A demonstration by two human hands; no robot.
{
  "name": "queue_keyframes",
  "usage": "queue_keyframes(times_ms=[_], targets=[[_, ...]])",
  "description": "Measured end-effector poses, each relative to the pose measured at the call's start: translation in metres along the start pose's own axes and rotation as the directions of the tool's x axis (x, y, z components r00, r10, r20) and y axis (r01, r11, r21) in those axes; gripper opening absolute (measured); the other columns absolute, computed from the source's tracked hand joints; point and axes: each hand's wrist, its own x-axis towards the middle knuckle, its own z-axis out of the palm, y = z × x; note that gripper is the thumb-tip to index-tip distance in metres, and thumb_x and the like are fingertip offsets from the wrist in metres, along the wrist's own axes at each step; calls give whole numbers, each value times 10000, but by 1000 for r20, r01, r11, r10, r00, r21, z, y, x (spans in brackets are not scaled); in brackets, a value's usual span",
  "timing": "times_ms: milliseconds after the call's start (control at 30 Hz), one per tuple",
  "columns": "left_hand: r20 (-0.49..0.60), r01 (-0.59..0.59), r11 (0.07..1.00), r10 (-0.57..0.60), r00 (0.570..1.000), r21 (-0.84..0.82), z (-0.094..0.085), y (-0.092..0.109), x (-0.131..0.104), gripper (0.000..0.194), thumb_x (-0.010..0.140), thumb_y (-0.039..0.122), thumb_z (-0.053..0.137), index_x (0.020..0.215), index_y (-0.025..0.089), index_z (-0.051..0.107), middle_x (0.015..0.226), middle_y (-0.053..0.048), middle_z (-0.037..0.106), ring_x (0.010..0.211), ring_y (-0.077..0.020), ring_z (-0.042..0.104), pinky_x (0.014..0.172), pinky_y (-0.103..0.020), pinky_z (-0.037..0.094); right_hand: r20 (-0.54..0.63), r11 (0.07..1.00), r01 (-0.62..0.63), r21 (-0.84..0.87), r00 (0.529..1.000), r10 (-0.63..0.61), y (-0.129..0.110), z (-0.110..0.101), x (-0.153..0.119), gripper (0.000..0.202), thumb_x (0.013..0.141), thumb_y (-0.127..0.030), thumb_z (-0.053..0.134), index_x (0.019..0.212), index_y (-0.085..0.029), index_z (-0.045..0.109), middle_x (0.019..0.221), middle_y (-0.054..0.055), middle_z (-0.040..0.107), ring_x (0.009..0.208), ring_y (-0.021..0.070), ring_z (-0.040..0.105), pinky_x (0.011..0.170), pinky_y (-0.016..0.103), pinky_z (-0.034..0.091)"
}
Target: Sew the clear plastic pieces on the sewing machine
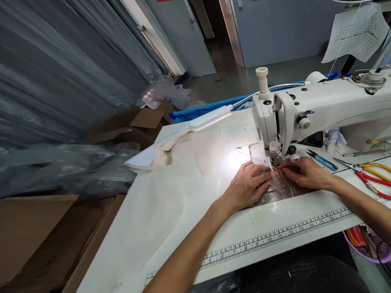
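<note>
A white sewing machine (330,101) stands on the table, its lamp-lit needle area just ahead of both hands. Under the presser foot (273,162) lies a small white piece of fabric (261,161) with a red mark; thin sheer material shows in front of it. My left hand (249,185) rests flat on the left of this work, fingers stretched toward the foot. On the other side, my right hand (305,173) has thumb and forefinger pinched together close to the needle. What lies between those fingertips is too small to make out.
Blue thread snips (324,160), yellow-handled scissors (374,169) and a red-handled tool (371,183) lie right of my right hand. A printed ruler (275,236) runs along the front edge. Off-white cloth (183,142) lies at left; cardboard boxes (39,228) stand beyond the table.
</note>
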Motion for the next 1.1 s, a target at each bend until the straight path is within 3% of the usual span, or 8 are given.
queue_keyframes(times_ms=[100, 233, 300, 533, 667, 800, 933, 1100], targets=[[-52, -49, 996, 54, 997, 79, 1, 1, 2, 172, 988, 209, 476, 1023, 185, 642, 1096, -96, 665, 938, -199, 657, 882, -511, 522, 32, 987, -8, -162, 999, 13, 2, -7, 6, 275, 916, -261, 493, 1019, -158, 726, 794, 61, 691, 636, 150, 560, 585, 269, 388], [-140, -119, 974, 147, 979, 192, 2, 5, 8, 103, 954, 135, 531, 946, 161, 630, 916, -55, 686, 721, -145, 620, 623, -305, 519, 122, 964, 104, -246, 990, -75, 1, -2, 12, 304, 919, -251, 515, 1148, -205, 710, 924, 71, 711, 700, 170, 592, 615, 277, 399], [-150, -168, 967, 198, 969, 192, 0, 7, 9, 98, 939, 91, 543, 934, 153, 619, 848, -30, 682, 666, -124, 601, 567, -259, 493, 167, 954, 162, -252, 978, -122, 0, 3, 14, 319, 919, -246, 523, 1187, -233, 695, 967, 62, 707, 692, 163, 592, 599, 272, 396], [-140, -238, 956, 263, 955, 173, 3, 1, 5, 161, 945, 55, 501, 1062, 126, 585, 932, -53, 703, 724, -131, 648, 604, -252, 556, 197, 905, 250, -346, 962, -190, 6, 12, 11, 324, 928, -214, 498, 1189, -254, 686, 1179, 97, 635, 733, 160, 583, 616, 286, 437], [-109, -141, 987, 148, 983, 76, 6, 0, 6, 154, 956, 86, 459, 1018, 142, 589, 1004, -68, 695, 863, -154, 669, 702, -284, 580, 150, 882, 286, -375, 957, -247, 12, 19, 9, 343, 940, -229, 471, 1224, -230, 663, 1147, 121, 626, 758, 172, 575, 614, 297, 450], [-33, -63, 993, 66, 997, 96, 0, 5, 10, 100, 939, 210, 538, 880, 162, 603, 954, -62, 684, 733, -164, 618, 623, -330, 502, 128, 894, 270, -357, 962, -240, 14, 22, 8, 355, 923, -213, 488, 1228, -230, 668, 1097, 115, 632, 750, 172, 573, 612, 296, 444], [-98, -158, 962, 183, 978, 221, -5, 12, 14, 52, 921, 116, 566, 911, 149, 604, 970, -83, 693, 745, -167, 605, 630, -318, 466, 109, 928, 247, -278, 968, -225, 15, 22, 8, 335, 921, -222, 495, 1192, -229, 691, 1092, 108, 634, 748, 171, 582, 634, 301, 460], [-42, -227, 957, 239, 970, 182, -2, 15, 12, 144, 934, 40, 507, 884, 146, 591, 851, -34, 700, 703, -136, 605, 623, -283, 476, 52, 955, 242, -173, 970, -237, 19, 21, 7, 338, 920, -230, 503, 1202, -192, 685, 1124, 111, 646, 786, 173, 606, 703, 318, 497]])
